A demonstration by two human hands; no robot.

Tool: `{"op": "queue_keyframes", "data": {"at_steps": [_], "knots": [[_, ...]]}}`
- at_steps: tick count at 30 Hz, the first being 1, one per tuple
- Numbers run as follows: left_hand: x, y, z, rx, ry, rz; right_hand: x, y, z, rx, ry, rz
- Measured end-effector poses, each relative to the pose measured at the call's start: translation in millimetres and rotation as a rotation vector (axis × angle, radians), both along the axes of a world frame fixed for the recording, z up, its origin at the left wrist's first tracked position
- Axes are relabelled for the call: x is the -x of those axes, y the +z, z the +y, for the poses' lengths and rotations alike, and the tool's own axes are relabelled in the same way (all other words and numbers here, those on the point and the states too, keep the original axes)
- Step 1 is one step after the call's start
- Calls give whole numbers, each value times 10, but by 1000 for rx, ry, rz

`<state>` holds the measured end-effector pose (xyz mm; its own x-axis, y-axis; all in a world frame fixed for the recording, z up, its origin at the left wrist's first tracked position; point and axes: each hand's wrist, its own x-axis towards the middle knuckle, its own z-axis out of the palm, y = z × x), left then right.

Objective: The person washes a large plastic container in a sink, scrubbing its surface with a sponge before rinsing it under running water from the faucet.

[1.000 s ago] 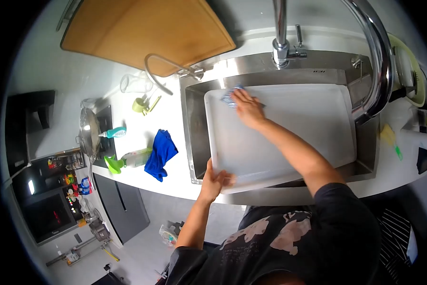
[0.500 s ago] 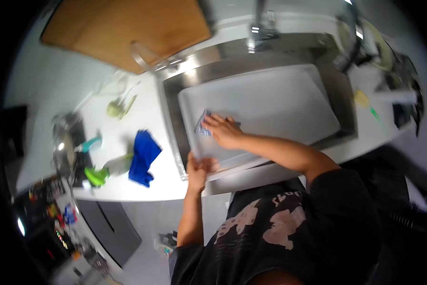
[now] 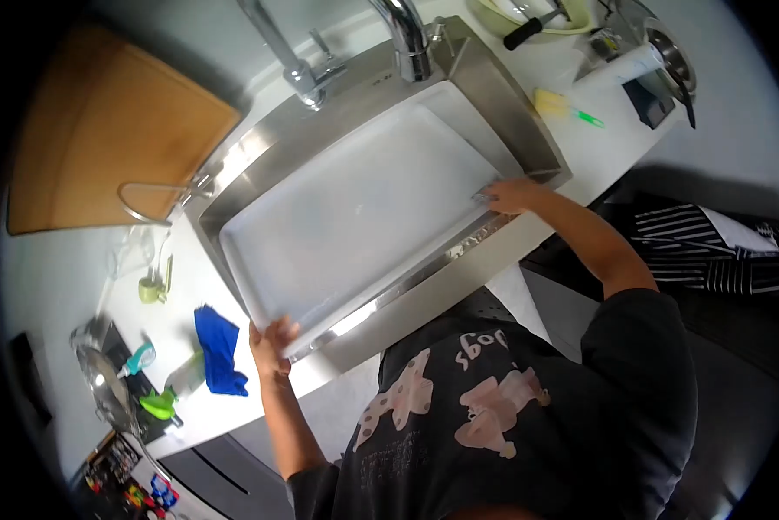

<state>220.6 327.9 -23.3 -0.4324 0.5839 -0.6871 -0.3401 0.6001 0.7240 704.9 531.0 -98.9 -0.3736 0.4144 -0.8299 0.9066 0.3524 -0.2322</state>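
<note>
At far left, your board (image 3: 112,130) leaned on the wall: flat, brown, wood-like. Next, a spray bottle (image 3: 158,402) with a green head, then a rumpled blue cloth (image 3: 218,347), soft and matte, on the glossy white counter. Your left hand (image 3: 272,344) grasped the tray's near-left corner, thumb and fingers about the rim. The tray (image 3: 337,217), whitish, shallow, rectangular, smooth and plastic-looking, lay in the brushed-steel sink (image 3: 504,91). Progress looked midway: tray already in the sink, your hands at it, a pale speck on its base; how much was left couldn't be judged. Beyond it, the shiny curved tap (image 3: 408,39). Your right hand (image 3: 512,196) lay at the tray's near-right edge; possibly something greyish under the fingertips, can't tell if clasped. Far right, a yellow brush (image 3: 554,104), green-handled.
</note>
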Motion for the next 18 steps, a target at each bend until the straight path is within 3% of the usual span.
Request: {"op": "queue_keyframes", "data": {"at_steps": [1, 4, 9, 11, 12, 14, 17, 18], "knots": [[60, -46, -4, -48, -5, -19, -74, 23, 62, -67, -83, -22], [81, 116, 105, -24, 54, -116, 143, 200, -136, -275, -22, 74], [101, 333, 149, 80, 15, -255, 442, 376, -283, -833, 116, 485], [29, 636, 151, -34, -127, -210, 310, 711, -79, -824, 186, 568], [-77, 861, 149, 8, -39, -98, 254, 972, 43, -805, 247, 631], [-146, 1258, 192, -4, -255, -75, 187, 1565, 320, -747, 323, 734], [-72, 1379, 133, -63, -348, -112, 231, 2277, 670, -801, 413, 766], [11, 1359, 105, -89, -401, -88, 297, 2510, 751, -674, 360, 671]]}}
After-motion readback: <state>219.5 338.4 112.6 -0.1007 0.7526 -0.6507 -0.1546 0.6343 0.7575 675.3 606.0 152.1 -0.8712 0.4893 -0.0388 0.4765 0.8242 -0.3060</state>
